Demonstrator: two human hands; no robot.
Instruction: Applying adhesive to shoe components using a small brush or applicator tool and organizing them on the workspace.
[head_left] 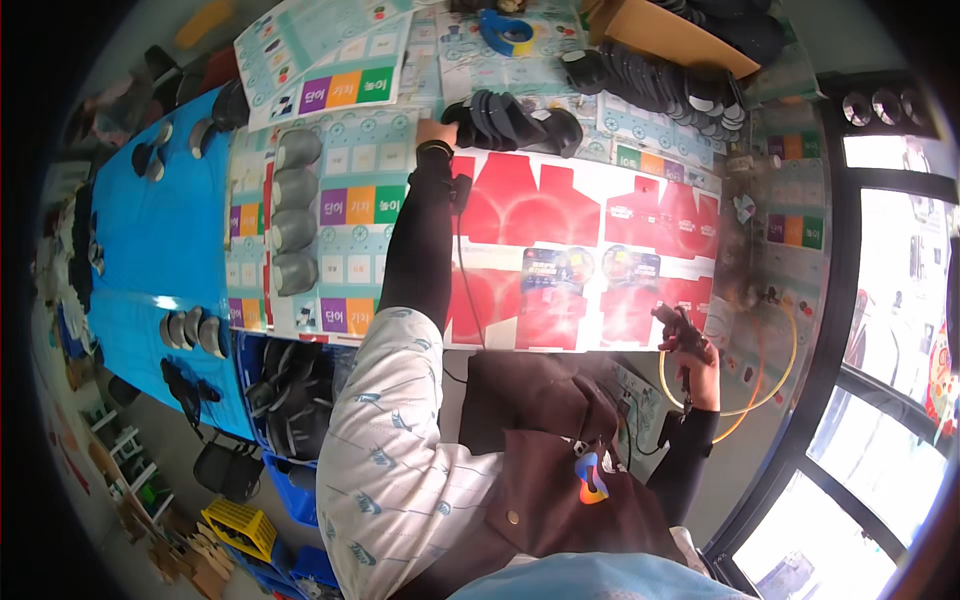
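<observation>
At the far middle of the table, my left hand (435, 132) is closed at the left end of a row of dark, rounded, shell-like pieces (505, 122). Its fingertips are partly hidden there, against the end piece. My right hand (698, 368) is wrapped round a dark spray gun (672, 325) near the table's front right corner. A yellow hose (792, 345) loops to the right of that hand. Between my arms lies a red and white printed cardboard sheet (560, 215), flat on the table.
Grey rounded pieces (295, 210) stand in a column left of my left arm. More lie on a blue-covered table (150, 260). Another dark row (650, 85) and a cardboard box (680, 35) are at the far right. A blue tape roll (505, 35) lies at the back.
</observation>
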